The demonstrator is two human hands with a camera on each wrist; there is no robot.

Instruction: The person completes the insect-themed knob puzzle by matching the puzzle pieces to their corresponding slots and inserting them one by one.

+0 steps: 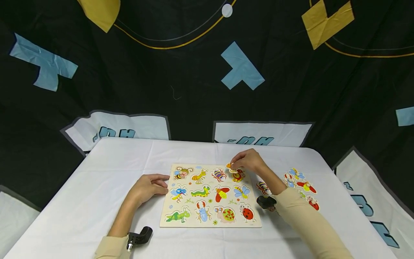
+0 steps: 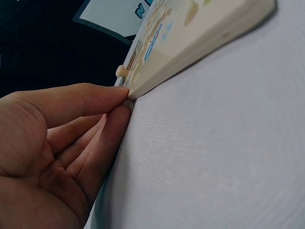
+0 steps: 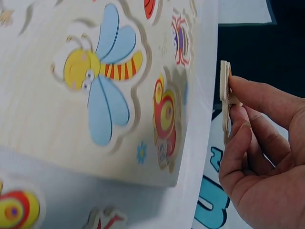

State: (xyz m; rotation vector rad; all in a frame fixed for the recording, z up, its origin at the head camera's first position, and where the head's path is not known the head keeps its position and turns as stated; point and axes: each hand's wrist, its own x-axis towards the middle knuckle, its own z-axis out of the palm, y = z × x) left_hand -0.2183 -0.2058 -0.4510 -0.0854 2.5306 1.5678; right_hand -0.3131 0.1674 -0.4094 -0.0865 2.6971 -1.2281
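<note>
Pinching a knobbed wooden puzzle piece in the right hand while resting the loosely extended left hand against a bug puzzle board.

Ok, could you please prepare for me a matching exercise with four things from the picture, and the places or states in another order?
Things
1. Left hand
2. Right hand
3. Green grasshopper picture
4. Loose insect pieces

Places or states
A. On the white cloth, to the right of the board
B. At the left edge of the board
C. In the near left corner of the board
D. Holding a small wooden piece

Right pairs: 1-B, 2-D, 3-C, 4-A
</note>
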